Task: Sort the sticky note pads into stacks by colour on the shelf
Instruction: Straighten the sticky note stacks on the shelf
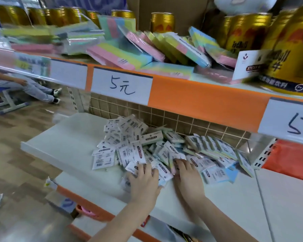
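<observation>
Left hand (143, 179) lying flat, fingers spread, on pads (147, 151); right hand (187, 173) likewise, gripping nothing. Pads lying jumbled on lower shelf (68, 137). Judging: light, stiff, film-wrapped, slippery; pinching edges advised.

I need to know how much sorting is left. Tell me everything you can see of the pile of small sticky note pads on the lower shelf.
The pile of small sticky note pads is a loose, unsorted heap on the white lower shelf, against its tan grid back. Most pads lie label-up, white with barcodes; blue, green and yellow edges show. Some lean in a row at the right. The left hand and right hand rest on its front edge.
</observation>
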### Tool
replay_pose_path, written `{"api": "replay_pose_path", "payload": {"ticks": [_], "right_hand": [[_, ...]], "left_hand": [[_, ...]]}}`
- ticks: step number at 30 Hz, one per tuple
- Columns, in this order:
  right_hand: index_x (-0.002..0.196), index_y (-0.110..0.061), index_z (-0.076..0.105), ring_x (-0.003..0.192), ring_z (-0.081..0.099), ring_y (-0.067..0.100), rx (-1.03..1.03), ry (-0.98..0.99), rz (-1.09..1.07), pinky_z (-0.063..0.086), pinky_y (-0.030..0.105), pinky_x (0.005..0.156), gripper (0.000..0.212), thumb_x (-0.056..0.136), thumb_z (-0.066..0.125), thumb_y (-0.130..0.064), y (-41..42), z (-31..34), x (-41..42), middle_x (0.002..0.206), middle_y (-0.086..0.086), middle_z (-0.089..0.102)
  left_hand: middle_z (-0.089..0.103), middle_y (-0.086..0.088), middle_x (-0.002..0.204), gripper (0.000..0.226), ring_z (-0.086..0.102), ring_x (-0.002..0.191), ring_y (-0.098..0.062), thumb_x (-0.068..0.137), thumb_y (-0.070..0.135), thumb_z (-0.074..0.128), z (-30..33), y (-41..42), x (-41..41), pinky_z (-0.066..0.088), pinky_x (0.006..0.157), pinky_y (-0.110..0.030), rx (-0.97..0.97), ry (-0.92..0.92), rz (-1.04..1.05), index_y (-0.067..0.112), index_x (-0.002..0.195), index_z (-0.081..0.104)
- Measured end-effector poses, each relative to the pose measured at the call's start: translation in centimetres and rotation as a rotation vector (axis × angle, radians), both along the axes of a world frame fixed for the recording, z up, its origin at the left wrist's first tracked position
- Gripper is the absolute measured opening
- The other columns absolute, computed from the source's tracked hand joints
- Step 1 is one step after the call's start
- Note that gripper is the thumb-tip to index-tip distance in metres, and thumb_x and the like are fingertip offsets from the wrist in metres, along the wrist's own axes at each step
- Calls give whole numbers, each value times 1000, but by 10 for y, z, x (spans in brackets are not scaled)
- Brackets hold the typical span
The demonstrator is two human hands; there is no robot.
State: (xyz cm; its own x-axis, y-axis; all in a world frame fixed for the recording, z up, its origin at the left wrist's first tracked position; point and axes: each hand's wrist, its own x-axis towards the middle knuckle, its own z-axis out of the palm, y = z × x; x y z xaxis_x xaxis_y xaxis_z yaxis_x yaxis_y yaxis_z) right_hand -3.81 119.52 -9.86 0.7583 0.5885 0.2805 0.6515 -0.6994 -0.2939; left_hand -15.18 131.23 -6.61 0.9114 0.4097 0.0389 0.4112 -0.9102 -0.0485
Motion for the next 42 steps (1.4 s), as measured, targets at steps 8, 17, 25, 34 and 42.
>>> {"api": "replay_pose_path", "payload": {"ticks": [8,17,25,34,42], "right_hand": [[125,-23,55,112,55,24,-95,5,-31,46,37,84,41,86,46,-31,-23,6,-29,121,-4,61],[77,-23,44,60,48,17,584,366,-329,37,18,55,21,97,48,-26,-63,25,-47,65,-6,53],[95,-14,63,65,62,14,1000,661,-570,50,33,67,24,82,74,-31,-134,42,-47,74,2,69],[73,-13,67,66,52,9,802,508,-592,35,13,55,13,86,64,-11,-180,42,-34,68,-3,62],[110,-19,44,89,59,17,159,539,-442,44,28,77,34,86,65,-31,-156,50,-3,95,0,61]], "left_hand": [[39,-2,132,36,24,130,-26,97,34,36,6,8,-6,28,99,-49,-20,-28,-104,23,129,47],[66,11,91,30,53,98,-21,91,44,39,12,-15,2,31,77,-40,-135,-292,-165,32,98,65],[61,-7,91,24,55,90,-29,99,30,41,14,-52,22,42,68,-34,-776,-309,-202,18,115,54],[58,-10,118,29,56,92,-22,95,4,47,-17,-73,29,44,73,-31,-1077,-242,-160,13,123,47],[39,6,132,39,39,122,-19,94,21,43,-11,-58,24,27,102,-28,-354,-144,-432,24,133,38]]}}
